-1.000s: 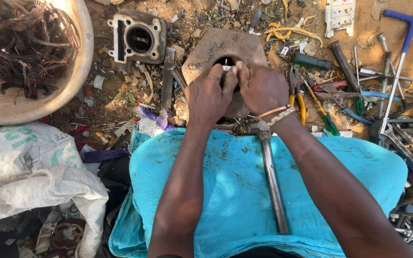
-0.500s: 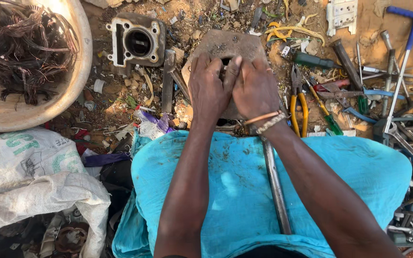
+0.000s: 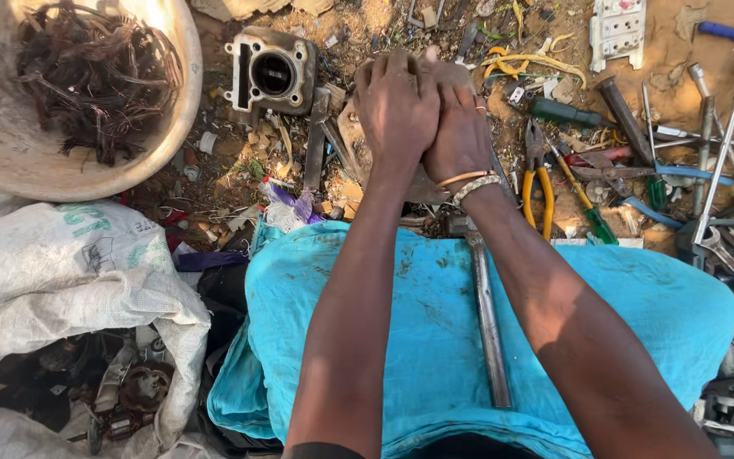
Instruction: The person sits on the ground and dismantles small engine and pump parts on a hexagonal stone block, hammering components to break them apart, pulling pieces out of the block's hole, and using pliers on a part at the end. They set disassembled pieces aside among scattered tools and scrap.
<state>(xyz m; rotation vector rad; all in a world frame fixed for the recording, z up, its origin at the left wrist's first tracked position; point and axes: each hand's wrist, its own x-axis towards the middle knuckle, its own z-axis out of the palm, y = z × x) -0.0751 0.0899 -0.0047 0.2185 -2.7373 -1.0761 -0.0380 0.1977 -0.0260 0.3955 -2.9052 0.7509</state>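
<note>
A wide pale basin at upper left holds a tangle of dark wire. Just beside it on the dirt ground lies a grey engine cylinder block with a round bore. A white woven sack slumps at lower left, open over dark metal scrap. A turquoise cloth spreads across the lower middle, with a long steel hammer lying on it. To the right lie yellow-handled pliers, a green-handled screwdriver, a blue T-handle wrench and a white plastic part.

Open-air scrap repair yard: dirt ground, engine cylinder, pliers, wire-filled bowl.
</note>
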